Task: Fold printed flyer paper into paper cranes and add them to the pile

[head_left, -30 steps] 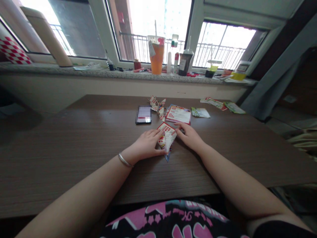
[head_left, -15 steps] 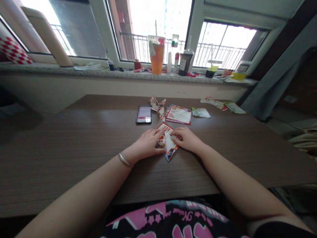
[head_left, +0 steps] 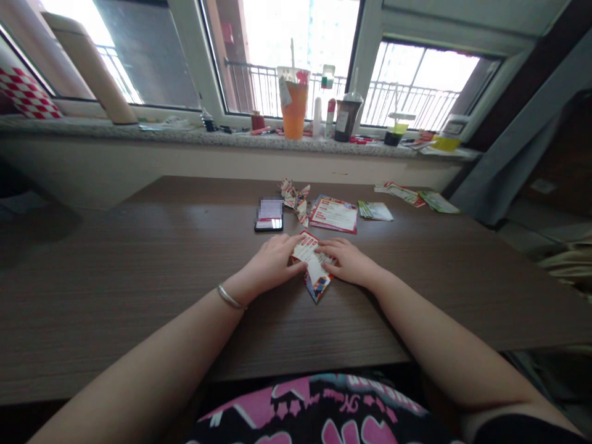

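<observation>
A folded piece of printed paper (head_left: 315, 271), red, white and blue, lies on the brown wooden table (head_left: 139, 265) right in front of me. My left hand (head_left: 271, 262) rests on its left side with the fingers curled onto the paper's upper edge. My right hand (head_left: 346, 259) presses on its right side, fingertips on the paper. A silver bangle (head_left: 229, 297) circles my left wrist. The lower tip of the paper sticks out between the two hands.
A phone (head_left: 269, 216) lies beyond my hands, with a folded paper figure (head_left: 296, 198) and a red flyer (head_left: 333, 214) beside it. More leaflets (head_left: 375, 210) lie at the far right. The window sill carries an orange drink cup (head_left: 294, 102), a dark cup (head_left: 346, 117) and bottles.
Both hands have closed in on the paper and shifted slightly away from me. The paper has been folded flatter and narrower, with its white side now up.
</observation>
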`<state>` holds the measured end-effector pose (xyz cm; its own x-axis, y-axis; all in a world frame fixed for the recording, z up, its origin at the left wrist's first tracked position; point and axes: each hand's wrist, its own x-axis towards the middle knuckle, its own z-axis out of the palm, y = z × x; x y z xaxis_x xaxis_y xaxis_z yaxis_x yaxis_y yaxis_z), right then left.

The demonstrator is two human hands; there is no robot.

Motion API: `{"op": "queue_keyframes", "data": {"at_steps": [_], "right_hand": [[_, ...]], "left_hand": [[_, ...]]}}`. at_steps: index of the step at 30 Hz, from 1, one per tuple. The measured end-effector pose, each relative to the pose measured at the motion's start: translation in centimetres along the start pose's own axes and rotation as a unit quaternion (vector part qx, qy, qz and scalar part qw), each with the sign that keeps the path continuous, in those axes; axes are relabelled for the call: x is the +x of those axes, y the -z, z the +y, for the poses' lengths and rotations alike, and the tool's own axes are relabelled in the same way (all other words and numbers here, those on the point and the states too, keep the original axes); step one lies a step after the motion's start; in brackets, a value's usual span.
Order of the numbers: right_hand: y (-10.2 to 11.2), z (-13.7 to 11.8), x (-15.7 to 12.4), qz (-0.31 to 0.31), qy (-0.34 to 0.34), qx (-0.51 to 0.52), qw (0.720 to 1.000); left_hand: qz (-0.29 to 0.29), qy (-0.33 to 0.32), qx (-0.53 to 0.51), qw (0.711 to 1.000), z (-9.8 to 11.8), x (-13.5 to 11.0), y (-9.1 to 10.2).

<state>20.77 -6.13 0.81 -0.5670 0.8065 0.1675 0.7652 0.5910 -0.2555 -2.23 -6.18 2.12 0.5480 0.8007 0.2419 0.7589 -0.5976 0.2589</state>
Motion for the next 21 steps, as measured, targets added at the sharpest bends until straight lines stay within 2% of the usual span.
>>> {"op": "queue_keyframes", "data": {"at_steps": [4,9,16,21], "right_hand": [[0.0,0.0,0.0,-0.022,0.001,-0.015,1.0],[-0.2,0.2,0.0,-0.025,-0.01,-0.022,0.999],[-0.1,0.3,0.1,-0.01,-0.017,-0.022,1.0],[-0.1,0.6,0.1,0.018,-0.005,-0.024,1.0]], "left_hand": [[0.017,-0.011,-0.002,1.0,0.1,0.1,1.1],[0.035,-0.026,0.015,0.999,-0.1,0.0,1.3],[-0.003,-0.079,0.061,0.995,-0.2,0.0,0.8],[-0.024,-0.129,0.048,0.99,-0.5,0.1,0.3]]}}
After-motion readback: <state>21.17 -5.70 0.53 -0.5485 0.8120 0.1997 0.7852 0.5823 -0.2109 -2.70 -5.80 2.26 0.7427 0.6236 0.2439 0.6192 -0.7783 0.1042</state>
